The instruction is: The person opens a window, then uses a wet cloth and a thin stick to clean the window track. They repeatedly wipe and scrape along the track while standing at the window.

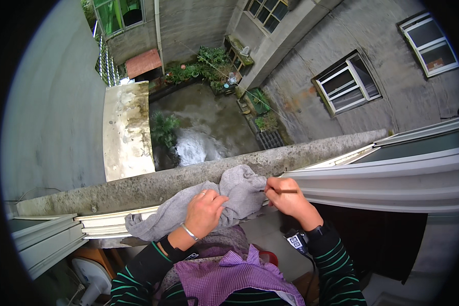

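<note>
A crumpled grey cloth (241, 191) lies across the white window track (116, 222) and partly over the concrete ledge outside it. My left hand (203, 214), with a ring and a bracelet, sits on the cloth with its fingers curled into the fabric; the fingertips are partly hidden. In my right hand (285, 195) is a thin brown stick-like tool (289, 191), pinched between thumb and fingers. Its dark tip points left and reaches the cloth's right side. What kind of tool it is cannot be made out.
An open white-framed sash (375, 185) stands close by my right hand, and another frame (48, 237) is at the left. Beyond the weathered concrete ledge (130, 189) is a drop to a wet courtyard (210, 111) with plants. A white fan-like appliance (91, 279) stands at lower left.
</note>
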`<control>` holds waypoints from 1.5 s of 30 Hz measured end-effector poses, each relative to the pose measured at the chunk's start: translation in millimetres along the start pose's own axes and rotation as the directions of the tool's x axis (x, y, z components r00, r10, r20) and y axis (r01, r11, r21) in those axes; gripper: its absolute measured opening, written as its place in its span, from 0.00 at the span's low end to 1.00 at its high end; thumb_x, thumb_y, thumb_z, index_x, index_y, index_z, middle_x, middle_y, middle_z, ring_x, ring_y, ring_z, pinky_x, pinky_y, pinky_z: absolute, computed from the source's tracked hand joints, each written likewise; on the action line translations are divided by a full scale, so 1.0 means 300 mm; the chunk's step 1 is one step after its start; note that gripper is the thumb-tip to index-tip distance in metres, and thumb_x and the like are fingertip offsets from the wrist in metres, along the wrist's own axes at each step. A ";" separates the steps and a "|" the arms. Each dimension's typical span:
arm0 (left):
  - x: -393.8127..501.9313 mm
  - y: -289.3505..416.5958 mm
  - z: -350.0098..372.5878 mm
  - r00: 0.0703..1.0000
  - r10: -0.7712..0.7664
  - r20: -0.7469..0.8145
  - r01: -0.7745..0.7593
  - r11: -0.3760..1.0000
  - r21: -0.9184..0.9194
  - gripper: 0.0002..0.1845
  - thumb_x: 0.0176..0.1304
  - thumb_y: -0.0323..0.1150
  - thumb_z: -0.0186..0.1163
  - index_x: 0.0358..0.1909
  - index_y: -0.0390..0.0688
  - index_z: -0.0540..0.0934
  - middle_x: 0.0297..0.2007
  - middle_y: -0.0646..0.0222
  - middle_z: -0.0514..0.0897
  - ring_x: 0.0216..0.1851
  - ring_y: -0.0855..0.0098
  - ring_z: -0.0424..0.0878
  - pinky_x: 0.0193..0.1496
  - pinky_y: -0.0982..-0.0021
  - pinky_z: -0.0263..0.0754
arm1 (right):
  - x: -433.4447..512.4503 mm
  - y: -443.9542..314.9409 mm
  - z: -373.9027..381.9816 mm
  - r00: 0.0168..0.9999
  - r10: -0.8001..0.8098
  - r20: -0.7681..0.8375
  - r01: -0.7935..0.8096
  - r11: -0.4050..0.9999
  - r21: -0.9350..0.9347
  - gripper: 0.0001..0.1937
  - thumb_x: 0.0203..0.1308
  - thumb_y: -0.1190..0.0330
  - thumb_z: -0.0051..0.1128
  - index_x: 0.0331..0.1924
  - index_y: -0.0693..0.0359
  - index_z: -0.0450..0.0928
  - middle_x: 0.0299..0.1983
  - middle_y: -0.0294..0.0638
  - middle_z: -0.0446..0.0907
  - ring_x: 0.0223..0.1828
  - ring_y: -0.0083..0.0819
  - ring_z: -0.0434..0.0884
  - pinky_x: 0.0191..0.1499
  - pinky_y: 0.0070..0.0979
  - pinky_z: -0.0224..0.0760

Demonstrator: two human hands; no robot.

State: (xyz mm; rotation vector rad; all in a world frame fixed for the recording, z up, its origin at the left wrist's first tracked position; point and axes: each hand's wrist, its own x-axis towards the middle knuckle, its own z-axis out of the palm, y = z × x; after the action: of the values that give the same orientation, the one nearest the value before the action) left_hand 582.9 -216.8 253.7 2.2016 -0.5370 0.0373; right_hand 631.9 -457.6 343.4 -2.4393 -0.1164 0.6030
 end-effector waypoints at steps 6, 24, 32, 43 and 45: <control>0.016 0.021 0.032 0.998 0.055 -0.017 -0.054 0.998 0.036 0.12 0.49 0.28 0.67 0.38 0.46 0.83 0.30 0.67 0.75 0.36 0.62 0.77 0.38 0.62 0.73 | 0.142 0.012 -0.025 0.976 0.139 0.170 -0.085 0.953 -0.291 0.13 0.56 0.66 0.49 0.26 0.68 0.79 0.24 0.57 0.80 0.27 0.49 0.83 0.36 0.40 0.77; -0.399 -0.134 -0.245 0.939 -0.208 -0.274 0.258 0.953 0.158 0.11 0.49 0.22 0.63 0.37 0.41 0.82 0.33 0.64 0.78 0.35 0.59 0.77 0.37 0.64 0.73 | 0.105 -0.052 0.372 0.952 0.005 0.305 -0.264 0.514 0.816 0.07 0.62 0.75 0.43 0.33 0.69 0.74 0.27 0.57 0.83 0.28 0.44 0.87 0.27 0.29 0.82; -0.467 -0.197 -0.354 0.695 -0.501 -0.516 0.531 0.841 -0.101 0.07 0.62 0.24 0.57 0.41 0.37 0.76 0.33 0.65 0.78 0.35 0.65 0.76 0.39 0.65 0.71 | 0.125 -0.312 0.550 0.848 -0.303 0.434 -0.315 0.369 0.874 0.11 0.69 0.75 0.40 0.42 0.72 0.76 0.41 0.56 0.83 0.42 0.40 0.86 0.51 0.32 0.78; -0.191 0.168 -0.455 0.776 -0.500 -0.384 0.164 0.748 -0.644 0.13 0.59 0.21 0.60 0.47 0.35 0.79 0.41 0.67 0.81 0.41 0.77 0.77 0.43 0.74 0.73 | -0.212 -0.067 0.055 0.946 -0.294 -0.138 0.305 0.656 0.691 0.09 0.63 0.79 0.46 0.42 0.73 0.77 0.37 0.47 0.83 0.34 0.32 0.86 0.40 0.26 0.79; -0.092 0.214 -0.353 0.908 -0.275 -0.316 0.109 0.883 -0.456 0.13 0.52 0.19 0.65 0.42 0.34 0.82 0.37 0.61 0.82 0.36 0.70 0.80 0.39 0.73 0.74 | -0.297 0.002 0.040 0.944 -0.164 -0.287 0.310 0.741 0.596 0.09 0.61 0.79 0.47 0.42 0.71 0.78 0.37 0.47 0.82 0.32 0.31 0.85 0.39 0.26 0.79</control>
State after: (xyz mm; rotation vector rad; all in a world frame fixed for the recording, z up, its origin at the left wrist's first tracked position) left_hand 549.3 -162.4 363.3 1.7419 -0.0879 0.2076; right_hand 547.1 -471.3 369.6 -1.7649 -0.1112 0.1989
